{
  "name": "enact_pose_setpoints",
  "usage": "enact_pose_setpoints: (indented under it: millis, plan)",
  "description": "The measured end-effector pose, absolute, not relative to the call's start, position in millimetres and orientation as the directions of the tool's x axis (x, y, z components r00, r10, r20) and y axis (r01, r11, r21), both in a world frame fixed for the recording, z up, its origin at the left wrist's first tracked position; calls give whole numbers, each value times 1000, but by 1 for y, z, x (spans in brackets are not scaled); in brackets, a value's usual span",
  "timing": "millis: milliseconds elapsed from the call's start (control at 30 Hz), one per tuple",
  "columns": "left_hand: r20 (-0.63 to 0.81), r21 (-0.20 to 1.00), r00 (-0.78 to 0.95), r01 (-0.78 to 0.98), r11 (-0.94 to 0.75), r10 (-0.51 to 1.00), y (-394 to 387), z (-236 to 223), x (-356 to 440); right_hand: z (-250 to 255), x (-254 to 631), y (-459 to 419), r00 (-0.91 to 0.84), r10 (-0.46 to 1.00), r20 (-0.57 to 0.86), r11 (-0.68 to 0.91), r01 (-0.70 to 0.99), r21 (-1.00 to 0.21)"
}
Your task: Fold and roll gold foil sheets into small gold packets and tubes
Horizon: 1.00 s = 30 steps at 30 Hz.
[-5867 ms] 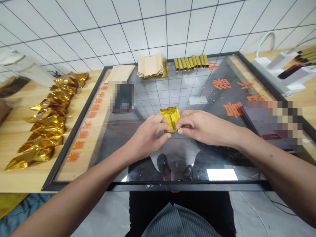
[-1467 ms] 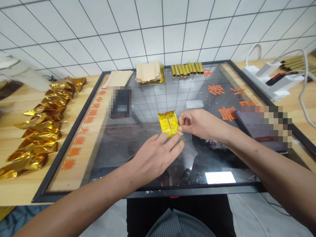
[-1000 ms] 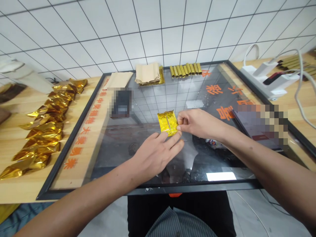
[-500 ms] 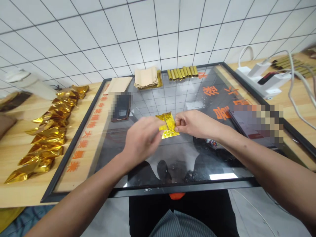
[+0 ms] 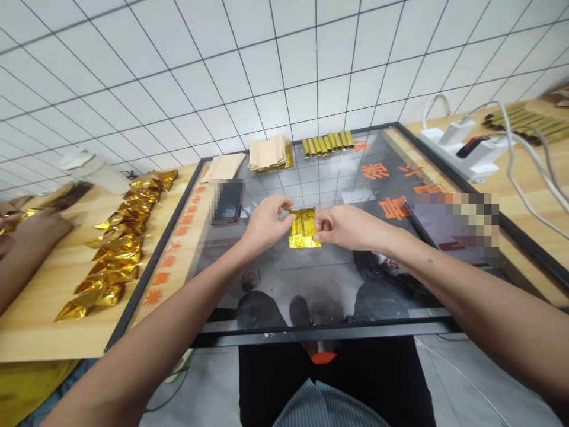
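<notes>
A small piece of gold foil paper point(image 5: 304, 241) lies on the glass in front of me, its two sides folded in toward a seam down the middle. My left hand point(image 5: 269, 224) is at its left edge, thumb and forefinger apart with a gap between them. On the opposite side my right hand point(image 5: 341, 227) is curled, its thumb and fingers pinching the right edge of the foil. Behind the foil stand a stack of tan paper sheets point(image 5: 267, 153) with gold backing and a row of rolled gold tubes point(image 5: 328, 144).
A black-framed glass board point(image 5: 284, 279) covers the table. On it lie a phone point(image 5: 227, 203), tan paper point(image 5: 223, 167) and a blurred-out device point(image 5: 438, 228). Folded gold foil pieces point(image 5: 115, 255) line the left, beside another person's hand point(image 5: 44, 228). A power strip point(image 5: 453, 154) with cables sits right.
My left hand has drawn back from over the foil to its left edge, and its fingers have parted. The foil now lies straighter. Another person's hands have come into view at the left.
</notes>
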<state>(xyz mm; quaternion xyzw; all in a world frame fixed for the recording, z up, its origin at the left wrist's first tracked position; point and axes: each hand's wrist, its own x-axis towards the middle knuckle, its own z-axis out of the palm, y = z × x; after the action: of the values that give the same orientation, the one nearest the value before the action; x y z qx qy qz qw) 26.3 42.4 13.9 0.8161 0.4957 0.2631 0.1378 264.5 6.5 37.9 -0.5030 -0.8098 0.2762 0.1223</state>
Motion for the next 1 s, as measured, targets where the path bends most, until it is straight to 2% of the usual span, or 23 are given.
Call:
enact_pose_setpoints:
  millis: [133, 300, 467, 567, 733, 833, 1000]
  plan:
    - [274, 466, 363, 760, -453, 890, 51, 13, 34, 37, 267, 8, -475, 879, -50, 355, 721, -596]
    - [257, 507, 204, 803, -312, 945, 46, 12, 21, 41, 268, 7, -439, 898, -19, 336, 714, -615]
    - [199, 529, 100, 827, -193, 975, 20, 17, 11, 48, 269, 4, -341, 937, 70, 332, 813, -479]
    - [152, 505, 67, 852, -136, 986, 3, 19, 14, 52, 270, 3, -299, 952, 68, 298, 849, -436]
    - [185, 480, 162, 846, -233, 969, -12, 17, 18, 58, 274, 4, -296, 955, -1, 273, 883, -382]
    - [221, 460, 261, 822, -336, 940, -14, 15, 17, 57, 276, 5, -293, 956, -30, 258, 883, -391]
    - [266, 360, 468, 763, -537, 843, -13, 13, 11, 48, 277, 9, -327, 944, -41, 286, 876, -387]
